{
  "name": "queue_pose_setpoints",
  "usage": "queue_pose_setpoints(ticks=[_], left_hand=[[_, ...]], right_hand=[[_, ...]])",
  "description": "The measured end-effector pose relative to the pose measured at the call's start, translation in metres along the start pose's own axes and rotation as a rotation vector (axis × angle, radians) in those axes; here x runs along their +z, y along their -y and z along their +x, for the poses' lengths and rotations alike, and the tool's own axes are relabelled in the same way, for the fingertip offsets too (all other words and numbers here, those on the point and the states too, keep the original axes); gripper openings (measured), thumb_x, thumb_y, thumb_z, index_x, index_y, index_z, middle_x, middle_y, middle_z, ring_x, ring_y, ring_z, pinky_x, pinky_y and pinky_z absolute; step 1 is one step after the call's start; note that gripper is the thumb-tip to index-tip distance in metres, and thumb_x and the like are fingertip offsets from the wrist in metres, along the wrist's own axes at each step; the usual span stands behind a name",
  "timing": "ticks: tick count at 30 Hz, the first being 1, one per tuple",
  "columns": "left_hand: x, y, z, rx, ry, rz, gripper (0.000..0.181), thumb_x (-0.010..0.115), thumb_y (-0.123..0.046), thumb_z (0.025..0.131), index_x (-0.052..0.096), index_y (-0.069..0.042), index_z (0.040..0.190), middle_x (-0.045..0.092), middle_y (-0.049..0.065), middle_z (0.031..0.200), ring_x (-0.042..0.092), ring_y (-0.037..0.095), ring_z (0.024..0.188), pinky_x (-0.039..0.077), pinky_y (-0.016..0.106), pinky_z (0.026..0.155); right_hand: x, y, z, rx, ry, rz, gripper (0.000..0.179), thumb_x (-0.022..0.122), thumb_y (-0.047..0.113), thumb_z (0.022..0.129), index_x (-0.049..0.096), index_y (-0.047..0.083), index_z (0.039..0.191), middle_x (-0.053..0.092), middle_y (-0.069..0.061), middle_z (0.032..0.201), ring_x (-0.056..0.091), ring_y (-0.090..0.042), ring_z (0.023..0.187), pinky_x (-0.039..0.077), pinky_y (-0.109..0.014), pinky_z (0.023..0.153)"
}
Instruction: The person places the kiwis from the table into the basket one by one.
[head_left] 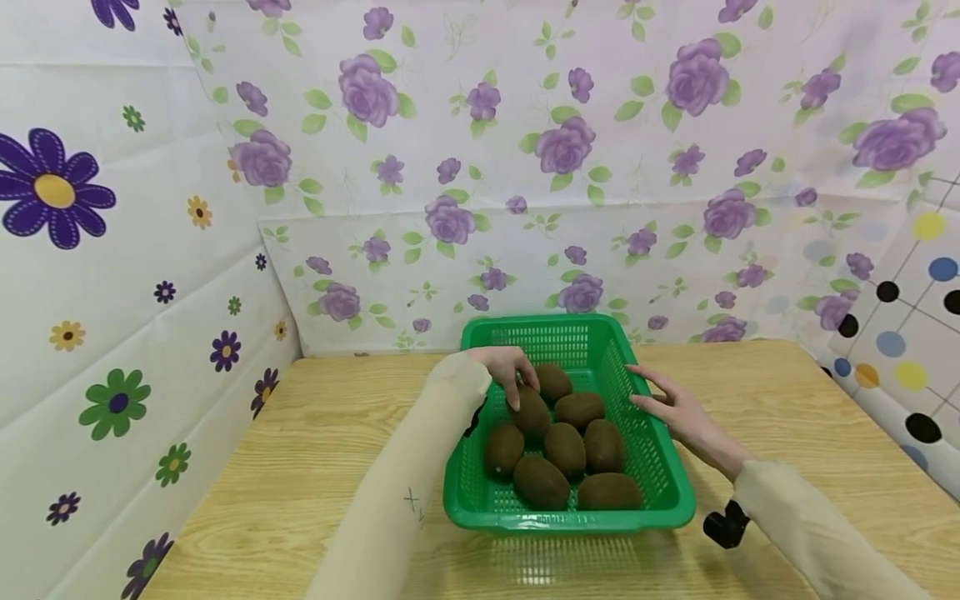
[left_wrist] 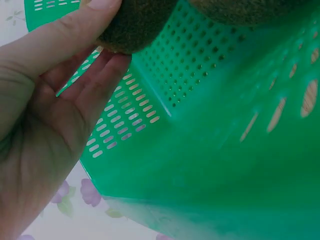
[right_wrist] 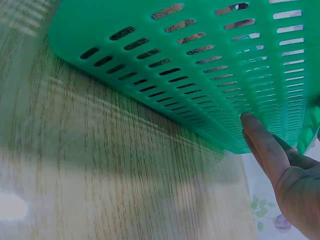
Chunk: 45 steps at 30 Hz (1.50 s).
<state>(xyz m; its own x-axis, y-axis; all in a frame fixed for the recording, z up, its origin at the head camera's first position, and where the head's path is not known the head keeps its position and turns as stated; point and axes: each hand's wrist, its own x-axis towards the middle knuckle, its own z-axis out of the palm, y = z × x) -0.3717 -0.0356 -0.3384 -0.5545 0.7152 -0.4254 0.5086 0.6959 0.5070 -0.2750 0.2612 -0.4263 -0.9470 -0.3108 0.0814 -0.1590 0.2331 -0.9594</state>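
A green plastic basket [head_left: 570, 522] with slotted walls stands on the wooden table, holding several brown kiwifruits [head_left: 542, 483]. Reaching in over its left side, my left hand [head_left: 504, 365] pinches one kiwifruit [head_left: 531, 414] between thumb and fingers. In the left wrist view, that kiwifruit [left_wrist: 137, 25] sits at the fingertips, above the basket floor. My right hand [head_left: 686, 417] rests at the basket's right rim with its fingers extended. The right wrist view has this hand [right_wrist: 292, 180] against the outside of the slotted wall [right_wrist: 200, 65].
The wooden table [head_left: 330, 467] extends on both sides of the basket. A flower-printed sheet [head_left: 450, 275] hangs close behind it, with patterned sheets at left and right. A black wrist device [head_left: 726, 525] sits by the right sleeve.
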Motion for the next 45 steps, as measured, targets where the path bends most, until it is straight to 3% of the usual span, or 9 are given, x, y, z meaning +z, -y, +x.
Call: queue_pose_setpoints(ticks=[6, 12, 23, 30, 37, 39, 41, 43, 45], left_hand=[[0.007, 0.001, 0.001, -0.058, 0.003, -0.070, 0.044, 0.070, 0.001, 0.077, 0.058, -0.003, 0.118, 0.053, 0.008, 0.117, 0.044, 0.026, 0.113, 0.045, 0.024, 0.077], [0.012, 0.002, 0.003, -0.079, 0.005, -0.059, 0.043, 0.069, -0.001, 0.078, 0.058, -0.005, 0.120, 0.053, 0.008, 0.119, 0.046, 0.023, 0.111, 0.046, 0.023, 0.076], [0.019, 0.003, 0.001, -0.115, -0.004, -0.209, 0.038, 0.061, 0.009, 0.082, 0.058, 0.001, 0.119, 0.053, 0.013, 0.121, 0.046, 0.026, 0.113, 0.047, 0.034, 0.080], [0.017, 0.002, -0.005, -0.125, -0.009, -0.184, 0.041, 0.062, 0.004, 0.083, 0.055, -0.001, 0.123, 0.051, 0.012, 0.124, 0.045, 0.025, 0.115, 0.046, 0.032, 0.081], [0.000, -0.007, -0.017, -0.045, -0.055, -0.083, 0.044, 0.063, 0.000, 0.084, 0.052, -0.004, 0.126, 0.049, 0.011, 0.126, 0.043, 0.026, 0.117, 0.046, 0.027, 0.078], [-0.004, -0.009, -0.022, -0.019, -0.077, -0.090, 0.043, 0.063, 0.000, 0.084, 0.053, -0.005, 0.126, 0.049, 0.010, 0.125, 0.043, 0.025, 0.116, 0.046, 0.027, 0.078], [-0.008, -0.010, -0.027, 0.011, -0.100, -0.102, 0.043, 0.063, -0.001, 0.084, 0.054, -0.006, 0.125, 0.050, 0.010, 0.125, 0.044, 0.023, 0.115, 0.046, 0.026, 0.078], [-0.011, -0.011, -0.032, 0.044, -0.122, -0.104, 0.042, 0.064, -0.003, 0.084, 0.055, -0.007, 0.124, 0.051, 0.008, 0.124, 0.045, 0.021, 0.113, 0.045, 0.026, 0.077], [-0.013, -0.009, -0.037, 0.083, -0.144, -0.114, 0.042, 0.065, -0.005, 0.083, 0.055, -0.006, 0.124, 0.051, 0.008, 0.123, 0.047, 0.020, 0.111, 0.046, 0.025, 0.077]], right_hand=[[0.000, 0.001, -0.001, 0.008, -0.001, 0.006, 0.060, 0.052, 0.030, 0.093, 0.024, 0.020, 0.145, 0.001, -0.007, 0.149, 0.028, -0.044, 0.122, 0.038, -0.055, 0.084], [-0.001, 0.001, -0.002, 0.013, 0.000, 0.012, 0.060, 0.052, 0.030, 0.093, 0.024, 0.020, 0.145, 0.001, -0.007, 0.149, 0.027, -0.045, 0.122, 0.037, -0.056, 0.085], [0.001, 0.003, -0.001, 0.006, 0.010, 0.004, 0.059, 0.052, 0.030, 0.093, 0.024, 0.020, 0.145, 0.001, -0.007, 0.149, 0.027, -0.045, 0.122, 0.034, -0.059, 0.086], [0.002, 0.002, 0.001, 0.005, 0.017, 0.004, 0.059, 0.051, 0.029, 0.093, 0.024, 0.020, 0.145, 0.002, -0.008, 0.148, 0.028, -0.044, 0.121, 0.037, -0.057, 0.085], [0.000, 0.003, 0.002, -0.005, 0.016, -0.008, 0.059, 0.051, 0.029, 0.094, 0.023, 0.019, 0.145, 0.001, -0.010, 0.148, 0.028, -0.044, 0.121, 0.038, -0.055, 0.084], [0.000, 0.003, 0.001, 0.002, 0.008, -0.006, 0.059, 0.052, 0.030, 0.093, 0.024, 0.020, 0.145, 0.008, -0.013, 0.147, 0.046, -0.039, 0.104, 0.046, -0.043, 0.068], [-0.001, 0.003, 0.000, 0.000, 0.004, 0.003, 0.059, 0.052, 0.029, 0.093, 0.024, 0.019, 0.145, 0.016, -0.021, 0.144, 0.053, -0.027, 0.069, 0.039, -0.035, 0.046], [-0.002, 0.003, 0.000, 0.002, 0.001, 0.016, 0.059, 0.052, 0.028, 0.093, 0.025, 0.019, 0.144, 0.023, -0.026, 0.140, 0.036, -0.017, 0.042, 0.023, -0.035, 0.037], [-0.003, 0.003, -0.001, 0.006, 0.001, 0.024, 0.059, 0.052, 0.027, 0.093, 0.025, 0.020, 0.144, 0.024, -0.027, 0.138, 0.021, -0.014, 0.038, 0.018, -0.039, 0.037]])
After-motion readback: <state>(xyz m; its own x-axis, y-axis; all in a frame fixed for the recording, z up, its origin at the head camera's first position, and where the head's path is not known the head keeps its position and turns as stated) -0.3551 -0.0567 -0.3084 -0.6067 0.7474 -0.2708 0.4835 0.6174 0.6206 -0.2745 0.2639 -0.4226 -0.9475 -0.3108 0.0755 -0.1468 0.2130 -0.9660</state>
